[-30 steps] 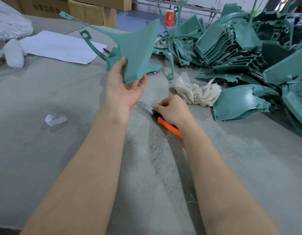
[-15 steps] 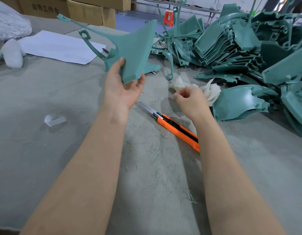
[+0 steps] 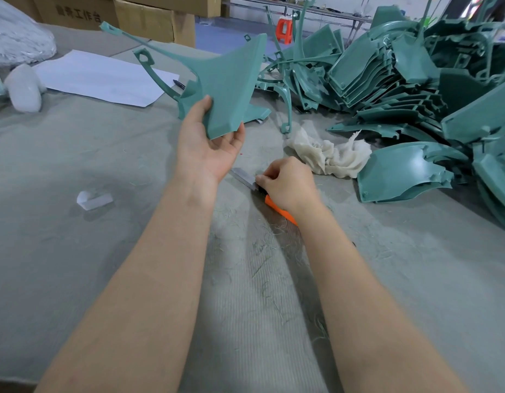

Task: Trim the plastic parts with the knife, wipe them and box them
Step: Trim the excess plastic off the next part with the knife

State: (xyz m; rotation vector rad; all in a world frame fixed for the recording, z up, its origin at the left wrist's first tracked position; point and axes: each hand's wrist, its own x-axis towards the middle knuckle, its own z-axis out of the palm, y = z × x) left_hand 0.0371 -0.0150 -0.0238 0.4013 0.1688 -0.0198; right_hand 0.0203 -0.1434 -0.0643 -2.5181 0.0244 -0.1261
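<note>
My left hand (image 3: pixel 208 150) holds a green plastic part (image 3: pixel 227 83) up above the table by its lower corner, thumb on the left edge. The part is a flat triangular panel with thin curved sprue arms reaching up and left. My right hand (image 3: pixel 288 184) is down on the table, fingers curled round the orange utility knife (image 3: pixel 279 211). The knife's metal blade (image 3: pixel 242 177) sticks out to the upper left, under my left wrist. A crumpled white cloth (image 3: pixel 330 156) lies just beyond my right hand.
A big heap of green plastic parts (image 3: pixel 401 72) fills the right side of the grey felt table (image 3: pixel 75 251). White paper (image 3: pixel 100 78) and cardboard boxes (image 3: pixel 149 19) lie far left. A small clear plastic piece (image 3: pixel 93 199) sits left of my arm.
My right hand had left the knife and reached up to the cloth half a second ago. It has now come back down and closed on the knife. The left hand has kept the part still.
</note>
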